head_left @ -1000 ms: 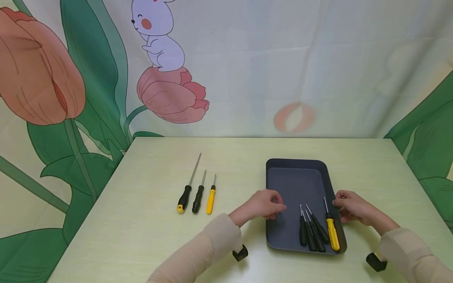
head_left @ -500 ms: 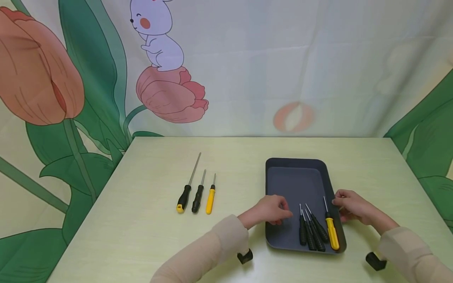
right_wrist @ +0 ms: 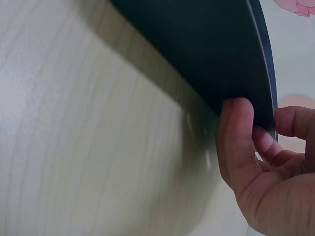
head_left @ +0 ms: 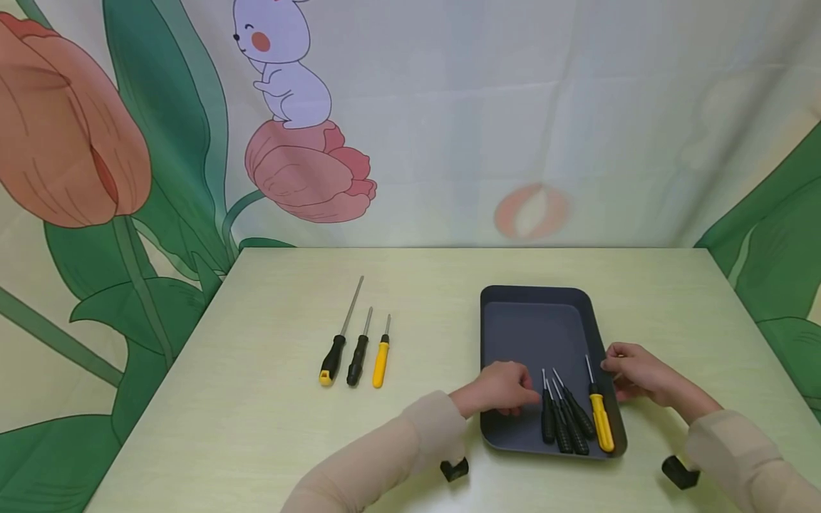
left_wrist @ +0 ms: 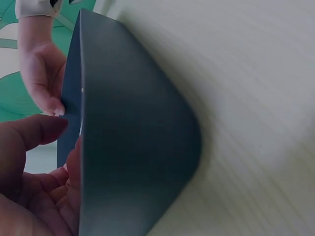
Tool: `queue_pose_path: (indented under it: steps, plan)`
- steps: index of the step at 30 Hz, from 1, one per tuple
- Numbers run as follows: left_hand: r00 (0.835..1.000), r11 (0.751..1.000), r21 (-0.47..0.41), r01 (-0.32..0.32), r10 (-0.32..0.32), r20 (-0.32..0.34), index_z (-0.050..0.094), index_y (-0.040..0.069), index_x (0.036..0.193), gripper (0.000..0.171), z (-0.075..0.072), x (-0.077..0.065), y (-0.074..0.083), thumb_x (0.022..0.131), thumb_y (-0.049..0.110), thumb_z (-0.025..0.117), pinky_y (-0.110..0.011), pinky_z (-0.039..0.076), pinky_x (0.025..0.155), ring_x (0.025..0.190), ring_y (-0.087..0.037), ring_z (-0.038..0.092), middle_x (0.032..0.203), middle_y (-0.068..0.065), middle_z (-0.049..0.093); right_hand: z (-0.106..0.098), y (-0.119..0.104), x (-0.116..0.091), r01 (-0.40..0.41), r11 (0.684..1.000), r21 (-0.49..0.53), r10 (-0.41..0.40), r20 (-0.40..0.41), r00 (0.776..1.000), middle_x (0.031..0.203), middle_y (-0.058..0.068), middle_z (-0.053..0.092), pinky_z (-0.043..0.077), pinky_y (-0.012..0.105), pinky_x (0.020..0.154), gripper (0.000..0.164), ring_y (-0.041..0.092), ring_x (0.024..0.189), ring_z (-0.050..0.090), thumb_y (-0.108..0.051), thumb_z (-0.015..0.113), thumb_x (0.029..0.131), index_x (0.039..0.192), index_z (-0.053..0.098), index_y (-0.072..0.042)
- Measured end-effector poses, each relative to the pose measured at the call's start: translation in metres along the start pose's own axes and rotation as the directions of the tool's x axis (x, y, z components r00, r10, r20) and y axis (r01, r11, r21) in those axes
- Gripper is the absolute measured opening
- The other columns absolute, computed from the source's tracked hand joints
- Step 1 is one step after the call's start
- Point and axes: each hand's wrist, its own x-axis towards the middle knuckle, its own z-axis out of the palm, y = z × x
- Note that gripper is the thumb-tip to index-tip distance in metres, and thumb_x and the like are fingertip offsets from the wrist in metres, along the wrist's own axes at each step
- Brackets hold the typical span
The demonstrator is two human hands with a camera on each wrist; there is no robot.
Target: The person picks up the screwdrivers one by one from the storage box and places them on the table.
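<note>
A dark grey tray lies on the table, and my right hand pinches its right rim. In the right wrist view, the thumb and fingers are on either side of the tray wall. My left hand hovers over the tray's left part, just left of several black-handled screwdrivers. Its thumb and fingers stand apart in the left wrist view, and I see nothing held between them. A yellow-handled screwdriver lies along the tray's right side.
On the left of the table lie a long black-and-yellow screwdriver, a black screwdriver and a small yellow screwdriver, side by side. A printed curtain hangs behind the table's back edge.
My left hand has moved right and slightly toward the near side, closer to the black-handled screwdrivers. My right hand stays at the tray's rim. The screwdrivers have not moved.
</note>
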Motion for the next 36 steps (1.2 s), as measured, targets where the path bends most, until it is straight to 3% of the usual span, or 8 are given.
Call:
queue_pose_path:
  steps: [14,25,36]
  plan:
    - [0.998,0.993,0.117,0.020,-0.013,-0.059,0.048,0.016,0.062,0.025,0.016,0.008,0.006,0.080,0.030,0.059,-0.019,0.037,0.042,0.039,-0.010,0.050,0.046,0.003,0.055,0.000,0.000,0.000,-0.007,1.000,-0.002,0.007,-0.003,1.000,0.077,0.004,0.053,0.048,0.027,0.054,0.011,0.014,0.059,0.054,-0.012,0.039,0.090,0.091,0.039,0.000]
    - [0.994,0.991,0.115,0.062,-0.051,-0.096,0.048,0.016,0.054,0.035,0.020,0.011,0.009,0.079,0.036,0.061,-0.020,0.035,0.040,0.038,-0.012,0.049,0.045,0.001,0.056,0.000,0.001,0.001,-0.007,1.000,0.007,0.007,-0.001,1.000,0.075,0.004,0.054,0.048,0.026,0.053,0.010,0.013,0.057,0.054,-0.011,0.039,0.089,0.089,0.038,-0.002]
    - [0.988,0.986,0.117,0.115,-0.102,-0.116,0.047,0.014,0.043,0.047,0.025,0.019,0.009,0.077,0.042,0.063,-0.021,0.035,0.041,0.037,-0.013,0.048,0.037,0.002,0.046,0.000,0.001,0.001,0.003,1.000,-0.004,-0.003,-0.004,1.000,0.076,0.004,0.054,0.048,0.026,0.053,0.012,0.013,0.057,0.053,-0.012,0.039,0.089,0.091,0.038,-0.001]
